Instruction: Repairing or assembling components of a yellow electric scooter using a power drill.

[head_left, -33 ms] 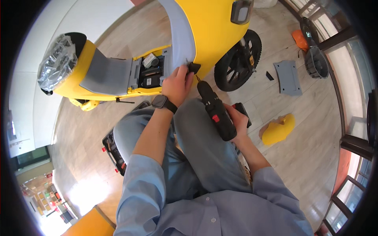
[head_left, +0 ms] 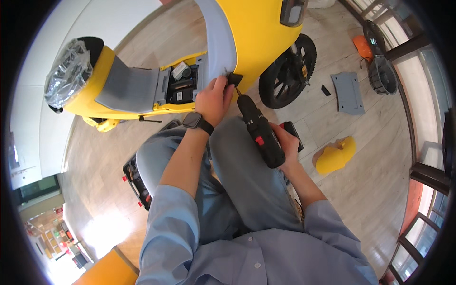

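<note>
The left hand [head_left: 214, 99] reaches forward with its fingers curled and pinched on a small black plastic part [head_left: 233, 78], which sits at the fingertips against the lower edge of the grey curved front panel [head_left: 219, 38] of a yellow electric scooter [head_left: 256, 33]. A black wristwatch with a dark square face [head_left: 193, 120] sits on that wrist, just behind the hand.

The right hand [head_left: 285, 145] is wrapped tight round the grip of a black cordless drill with a red switch [head_left: 260, 133]. The drill slants up and to the left from this hand, and its thin bit ends just beside the small black part, right next to the left hand's fingertips; whether the bit tip actually touches the part is hard to say from this angle.

Just to the left of the left hand lies the scooter's open footboard compartment [head_left: 183, 85], with dark boxes and wiring inside, and beyond it the grey footboard mat [head_left: 128, 88]. Ahead and to the right of the right hand stands the black front wheel [head_left: 285, 71]. Well to the right of that hand, on the pale wooden floor [head_left: 370, 180], lie a loose yellow moulded cover [head_left: 336, 156] and, farther off, a flat grey panel [head_left: 349, 92]. Below the left forearm, a black open tool case [head_left: 135, 179] rests on the floor beside the knee.
</note>
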Demonstrator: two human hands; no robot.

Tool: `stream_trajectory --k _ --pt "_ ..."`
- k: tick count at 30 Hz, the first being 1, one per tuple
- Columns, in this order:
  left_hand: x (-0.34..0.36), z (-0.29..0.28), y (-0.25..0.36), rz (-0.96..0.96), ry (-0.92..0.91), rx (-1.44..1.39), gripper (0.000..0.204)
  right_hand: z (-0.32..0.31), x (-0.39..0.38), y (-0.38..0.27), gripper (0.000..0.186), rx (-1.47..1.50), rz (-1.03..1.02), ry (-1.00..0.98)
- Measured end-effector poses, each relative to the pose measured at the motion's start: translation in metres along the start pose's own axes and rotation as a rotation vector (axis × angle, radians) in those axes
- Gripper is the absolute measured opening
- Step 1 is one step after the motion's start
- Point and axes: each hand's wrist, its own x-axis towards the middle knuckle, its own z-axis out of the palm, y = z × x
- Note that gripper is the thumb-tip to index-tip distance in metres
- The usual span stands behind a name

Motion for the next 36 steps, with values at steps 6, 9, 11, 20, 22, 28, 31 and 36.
stream_trajectory --k 6,9,11,20,22,28,31,36 --pt "-0.003 -0.001 0.002 -0.06 -0.013 -0.017 0.019 0.009 -0.001 0.0 0.043 -0.018 0.051 0.009" --pt "-0.005 0.003 0.001 -0.036 0.004 -0.017 0.018 0.012 -0.002 0.004 0.043 -0.001 0.033 0.031" --pt "-0.004 0.002 0.001 -0.014 0.007 -0.04 0.017 0.01 0.0 0.001 0.042 -0.005 0.053 0.024" --pt "0.001 -0.002 0.005 -0.048 0.018 -0.075 0.018 0.009 0.007 -0.003 0.039 -0.154 -0.072 0.082" --pt "0.0 -0.003 0.006 -0.058 0.015 -0.069 0.019 0.008 0.006 -0.003 0.039 -0.164 -0.092 0.082" --pt "-0.002 -0.003 0.008 -0.057 0.026 -0.085 0.017 0.011 0.002 -0.007 0.041 -0.114 0.028 0.01" --pt "-0.002 -0.001 0.008 -0.055 0.041 -0.108 0.017 0.013 0.0 -0.005 0.041 -0.128 0.037 0.053" --pt "-0.004 -0.003 0.007 -0.085 0.037 -0.12 0.018 0.015 0.003 -0.005 0.041 -0.25 -0.146 0.129"
